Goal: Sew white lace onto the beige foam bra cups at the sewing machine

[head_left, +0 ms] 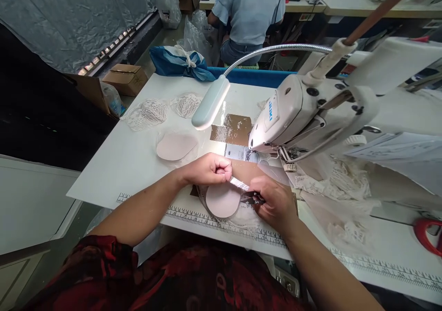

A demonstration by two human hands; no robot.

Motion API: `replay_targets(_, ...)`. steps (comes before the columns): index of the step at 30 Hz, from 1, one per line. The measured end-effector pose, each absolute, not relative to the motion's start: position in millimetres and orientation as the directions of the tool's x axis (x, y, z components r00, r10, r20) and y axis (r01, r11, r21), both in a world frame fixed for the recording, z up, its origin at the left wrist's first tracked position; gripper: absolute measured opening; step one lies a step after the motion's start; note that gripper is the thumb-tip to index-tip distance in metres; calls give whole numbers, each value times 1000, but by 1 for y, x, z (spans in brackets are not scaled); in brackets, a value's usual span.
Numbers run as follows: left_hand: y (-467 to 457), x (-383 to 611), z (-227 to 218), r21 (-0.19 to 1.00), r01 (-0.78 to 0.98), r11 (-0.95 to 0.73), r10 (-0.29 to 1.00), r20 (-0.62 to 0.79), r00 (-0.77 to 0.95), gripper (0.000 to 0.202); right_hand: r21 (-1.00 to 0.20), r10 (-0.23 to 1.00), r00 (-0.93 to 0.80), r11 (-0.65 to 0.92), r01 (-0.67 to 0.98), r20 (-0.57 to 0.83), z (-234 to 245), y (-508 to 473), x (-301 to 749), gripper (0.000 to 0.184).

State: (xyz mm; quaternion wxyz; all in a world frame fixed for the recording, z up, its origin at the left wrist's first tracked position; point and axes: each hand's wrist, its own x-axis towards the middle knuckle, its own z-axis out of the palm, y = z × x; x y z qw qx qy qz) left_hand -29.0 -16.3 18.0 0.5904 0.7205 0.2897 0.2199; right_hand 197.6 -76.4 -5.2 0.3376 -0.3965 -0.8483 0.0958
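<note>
My left hand is closed in a pinch on one end of a narrow white strip. The strip runs taut toward my right hand, which is wrapped round a pair of dark thread snips. The snips' blades point left, close to the strip; whether they touch it I cannot tell. Under both hands lies a pale pink oval pad on the table, with sheer white lace around its lower right side. The needle area of the white sewing machine stands just beyond my hands.
A second pale pad and lace pieces lie at the left. A lamp hangs over the table. More lace is heaped at the right, near red-handled scissors. Another person sits beyond.
</note>
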Motion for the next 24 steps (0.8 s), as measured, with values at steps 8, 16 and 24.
replay_targets(8, -17, -31, 24, 917, 161, -365, 618, 109, 779, 17, -127, 585, -566, 752, 646, 580, -7, -81, 201, 21)
replay_targets(16, -16, -30, 24, 888, 136, -440, 600, 177, 780, 16, -107, 555, -592, 776, 622, 584, -11, -81, 202, 20)
replay_targets(24, -13, -34, 17, 971, 184, -150, 730, -17, 683, 5, -312, 931, -221, 310, 898, 290, 5, -74, 221, 23)
